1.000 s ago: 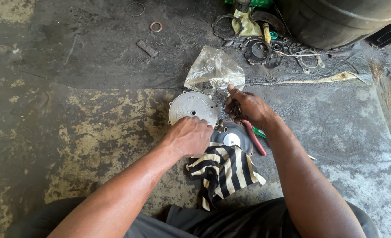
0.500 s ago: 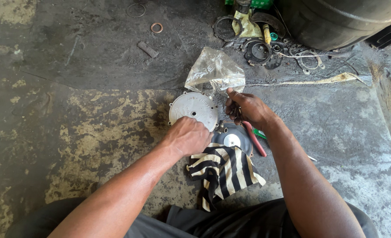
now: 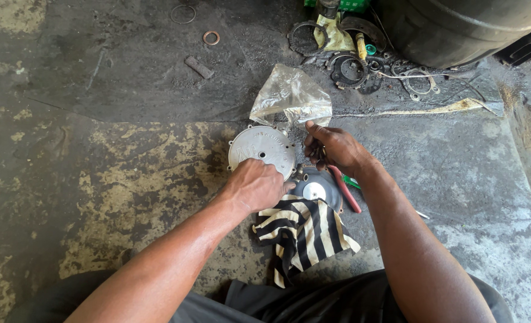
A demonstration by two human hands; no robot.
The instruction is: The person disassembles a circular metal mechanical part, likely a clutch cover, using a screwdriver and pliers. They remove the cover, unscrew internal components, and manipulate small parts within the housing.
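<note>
A round grey metal cover [image 3: 261, 149] with bolt lugs lies on the stained concrete floor. My left hand [image 3: 255, 184] rests on its near edge, fingers curled over the rim. My right hand [image 3: 332, 148] is just right of the cover, closed around a small dark tool whose red handle [image 3: 346, 190] sticks out below the hand. Below both hands sits a dark round part with a shiny centre [image 3: 316, 190], partly over a black-and-cream striped cloth [image 3: 304, 234]. A crumpled clear plastic bag [image 3: 292, 98] lies just beyond the cover.
Rings, gaskets and small metal parts [image 3: 350, 67] lie scattered at the top, by a large dark tyre [image 3: 457, 27]. A copper washer [image 3: 211, 38], a wire ring [image 3: 183, 13] and a short metal bar [image 3: 199, 67] lie further left. A green-handled tool [image 3: 351, 182] lies beside the red handle.
Both hands stay at the cover and barely move. My right hand's fingers shift slightly on the tool.
</note>
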